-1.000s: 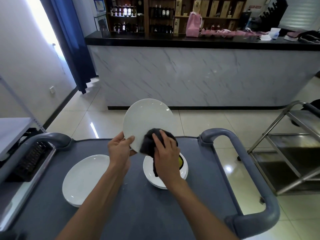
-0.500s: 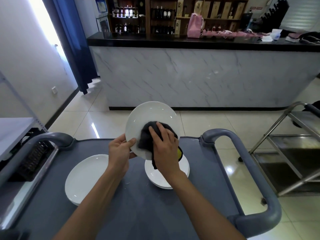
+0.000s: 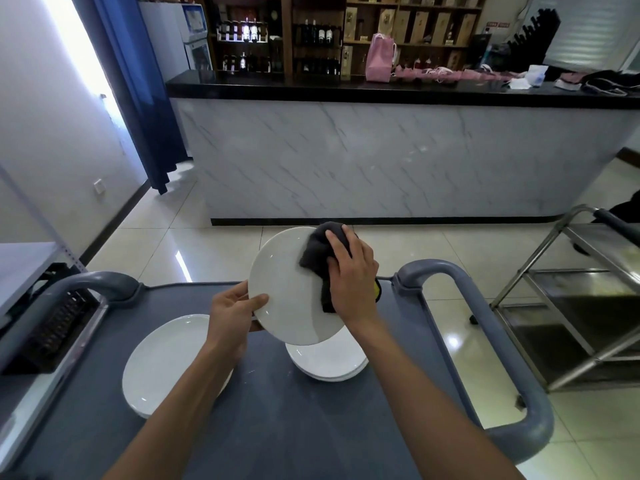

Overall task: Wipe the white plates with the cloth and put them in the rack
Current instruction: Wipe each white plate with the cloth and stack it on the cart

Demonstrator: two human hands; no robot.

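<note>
The left hand (image 3: 232, 310) pinches the white plate (image 3: 291, 292) by its lower rim, tilted up above the stack (image 3: 329, 362) on the counter (image 3: 277, 427), so the right hand (image 3: 353, 271), fingers curled over the dark cloth (image 3: 320, 251), can scrub its face.

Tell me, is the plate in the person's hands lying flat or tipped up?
Tipped up. The held plate leans with its far edge raised; the left hand grips its rim and the right hand presses the cloth on it.

Bar: marble counter (image 3: 381, 157), wine shelves (image 3: 311, 36), service cart (image 3: 277, 427).
</note>
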